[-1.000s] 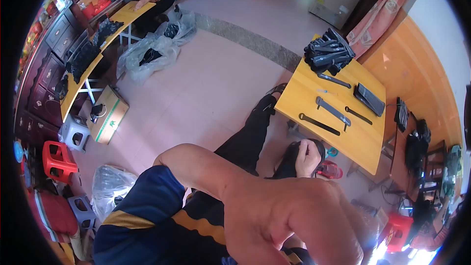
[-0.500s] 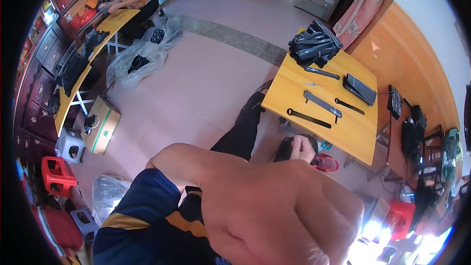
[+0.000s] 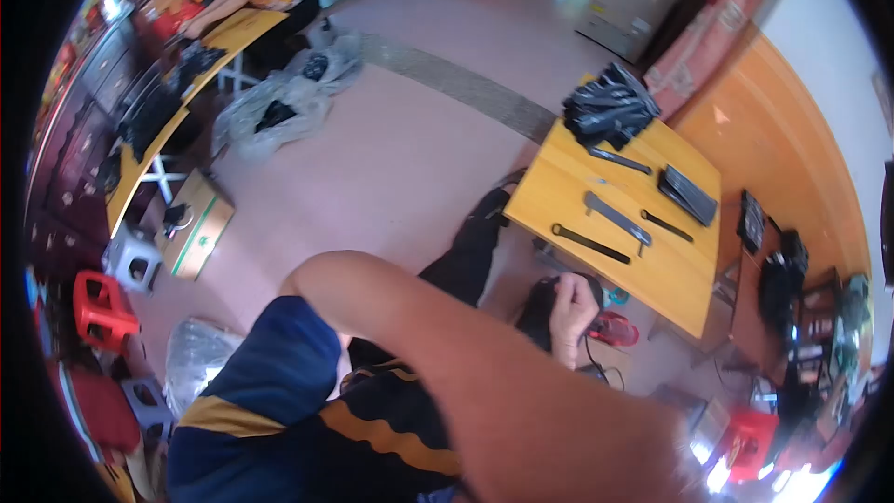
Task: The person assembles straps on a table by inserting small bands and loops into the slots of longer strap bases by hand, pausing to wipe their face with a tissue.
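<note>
The right hand (image 3: 573, 309) is curled into a loose fist over the dark knee (image 3: 538, 309), just short of the front edge of the yellow desk (image 3: 670, 289) and apart from it; whether anything sits inside cannot be told. The left forearm (image 3: 531, 382) crosses close below it, filling the near side, and the left hand runs out past the lower border, so its state cannot be told. Ahead of the right hand, a long black strap (image 3: 591, 244) lies just inside the desk's front edge. Beyond it come a grey strap (image 3: 616, 216) and, farther right, a short black strap (image 3: 668, 225); a flat black stack (image 3: 687, 194) lies near the right edge. A dark strap (image 3: 621, 161) and a heap of black pieces (image 3: 611, 107) take up the far end. Bare wood shows to the hand's right, toward the near corner. To its left, past the outstretched leg (image 3: 461, 251), the floor (image 3: 400, 158) lies open as far as a clear plastic bag (image 3: 265, 126). Just right of the hand, below desk level, is a red object (image 3: 615, 328).
</note>
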A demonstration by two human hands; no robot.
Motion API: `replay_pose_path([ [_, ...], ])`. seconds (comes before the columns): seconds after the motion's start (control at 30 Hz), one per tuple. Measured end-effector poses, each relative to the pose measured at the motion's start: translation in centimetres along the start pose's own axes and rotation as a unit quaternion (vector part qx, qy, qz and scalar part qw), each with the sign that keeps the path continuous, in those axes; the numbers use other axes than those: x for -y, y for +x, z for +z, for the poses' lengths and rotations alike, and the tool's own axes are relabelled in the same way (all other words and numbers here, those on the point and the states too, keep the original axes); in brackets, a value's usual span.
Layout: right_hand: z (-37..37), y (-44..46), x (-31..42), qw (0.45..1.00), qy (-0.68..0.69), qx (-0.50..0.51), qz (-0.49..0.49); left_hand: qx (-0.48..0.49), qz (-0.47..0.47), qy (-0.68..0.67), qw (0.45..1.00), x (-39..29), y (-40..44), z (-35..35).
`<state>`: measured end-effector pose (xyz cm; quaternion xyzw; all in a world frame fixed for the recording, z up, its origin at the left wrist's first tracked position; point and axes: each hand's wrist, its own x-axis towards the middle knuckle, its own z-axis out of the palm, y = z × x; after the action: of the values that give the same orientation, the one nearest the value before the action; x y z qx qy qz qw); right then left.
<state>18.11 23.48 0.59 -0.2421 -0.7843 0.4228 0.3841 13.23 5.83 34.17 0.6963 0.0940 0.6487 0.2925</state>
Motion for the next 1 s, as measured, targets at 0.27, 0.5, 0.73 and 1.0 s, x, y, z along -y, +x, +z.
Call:
replay_pose_path([
  [0.27,-0.5,-0.2,0.6,1.000,-0.008,0.001,-0.022,-0.097,-0.068,-0.316,0.941,-0.3,-4.0,2.6],
  [0.5,-0.4,0.2,1.3,0.999,-0.028,0.004,-0.028,-0.025,-0.057,0.065,0.996,-4.3,-1.4,-0.9],
  [0.73,-0.5,0.3,1.2,0.998,-0.029,-0.004,-0.047,0.005,-0.200,0.316,0.927,-3.1,-6.1,-3.3],
  [1.0,0.2,0.2,1.4,0.997,-0.036,-0.006,-0.068,-0.138,-0.411,0.301,0.850,7.0,-17.1,-6.3],
])
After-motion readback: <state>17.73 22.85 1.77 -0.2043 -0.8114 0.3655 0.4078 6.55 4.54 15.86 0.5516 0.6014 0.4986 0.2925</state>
